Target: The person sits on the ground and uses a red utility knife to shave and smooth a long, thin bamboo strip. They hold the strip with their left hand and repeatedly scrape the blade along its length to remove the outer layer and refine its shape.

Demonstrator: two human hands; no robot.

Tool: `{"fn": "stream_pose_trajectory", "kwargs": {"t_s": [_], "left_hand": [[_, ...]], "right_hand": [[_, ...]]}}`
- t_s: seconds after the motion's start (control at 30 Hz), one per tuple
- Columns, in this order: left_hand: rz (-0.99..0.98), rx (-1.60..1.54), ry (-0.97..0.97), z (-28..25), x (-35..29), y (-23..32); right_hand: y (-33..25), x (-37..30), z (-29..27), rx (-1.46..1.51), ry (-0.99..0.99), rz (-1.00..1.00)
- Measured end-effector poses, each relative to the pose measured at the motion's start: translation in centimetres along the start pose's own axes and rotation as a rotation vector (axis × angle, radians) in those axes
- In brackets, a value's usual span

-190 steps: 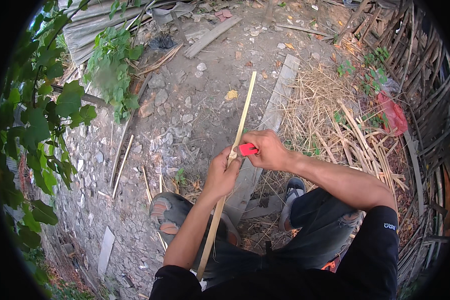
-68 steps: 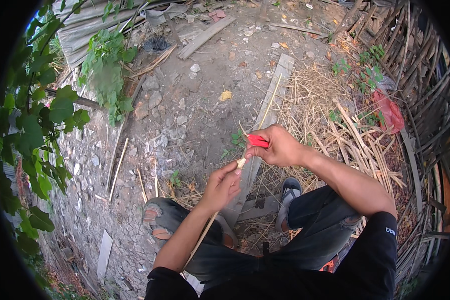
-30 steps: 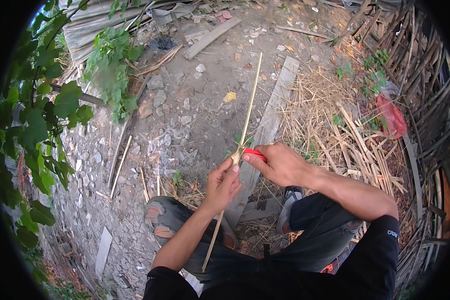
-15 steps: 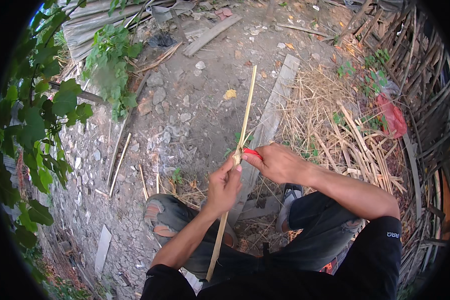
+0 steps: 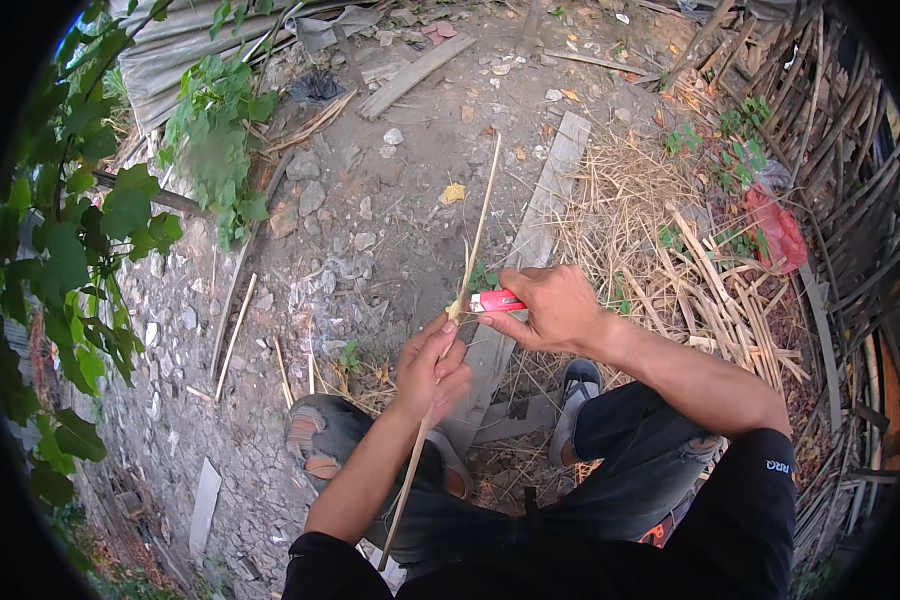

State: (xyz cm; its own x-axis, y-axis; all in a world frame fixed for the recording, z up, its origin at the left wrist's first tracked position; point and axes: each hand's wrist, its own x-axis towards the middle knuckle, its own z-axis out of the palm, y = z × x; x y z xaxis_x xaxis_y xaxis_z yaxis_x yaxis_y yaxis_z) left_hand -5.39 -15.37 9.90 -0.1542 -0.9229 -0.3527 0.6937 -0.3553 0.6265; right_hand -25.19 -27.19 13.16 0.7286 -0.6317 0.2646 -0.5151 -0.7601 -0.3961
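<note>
My left hand point(image 5: 432, 368) is closed around a long, thin, pale bamboo strip point(image 5: 483, 200). The strip slants from beyond my hands down across my left thigh. At its middle is a knobbly joint point(image 5: 455, 311) with frayed slivers, just above my left fingertips. A red utility knife point(image 5: 498, 301) is gripped in my right hand point(image 5: 562, 308), between thumb and fingers. Its front end points left, right beside the joint. I cannot make out whether the blade touches the strip.
A grey plank point(image 5: 540, 215) runs away from between my feet. To its right lie straw shavings point(image 5: 620, 200) and a heap of split sticks point(image 5: 735, 310), with a red plastic bag point(image 5: 775, 230) behind. Leafy vines point(image 5: 65, 250) hang at the left.
The strip now looks narrower, turned in my left hand, and its far tip has shifted slightly left. My right hand has rolled, so more of the knife shows.
</note>
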Motion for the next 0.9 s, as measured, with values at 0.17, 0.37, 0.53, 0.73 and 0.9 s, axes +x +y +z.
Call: {"fn": "stream_pose_trajectory", "kwargs": {"t_s": [0.17, 0.37, 0.53, 0.73, 0.9], "left_hand": [[0.154, 0.223, 0.018, -1.0, 0.4, -1.2], [0.609, 1.096, 0.169, -1.0, 1.0, -3.0], [0.651, 1.287, 0.224, 0.2, 0.9, -2.9], [0.675, 1.348, 0.201, 0.3, 1.2, -3.0], [0.53, 1.137, 0.141, -0.7, 1.3, -3.2]], "right_hand": [[-0.5, 0.6, -0.7, 0.353, 0.054, 0.25], [-0.8, 1.5, 0.0, 0.664, -0.129, 0.504], [-0.3, 1.3, 0.7, 0.708, -0.097, 0.542], [0.1, 0.4, 1.9, 0.388, 0.044, 0.279], [1.0, 0.7, 1.2, 0.529, -0.042, 0.155]]}}
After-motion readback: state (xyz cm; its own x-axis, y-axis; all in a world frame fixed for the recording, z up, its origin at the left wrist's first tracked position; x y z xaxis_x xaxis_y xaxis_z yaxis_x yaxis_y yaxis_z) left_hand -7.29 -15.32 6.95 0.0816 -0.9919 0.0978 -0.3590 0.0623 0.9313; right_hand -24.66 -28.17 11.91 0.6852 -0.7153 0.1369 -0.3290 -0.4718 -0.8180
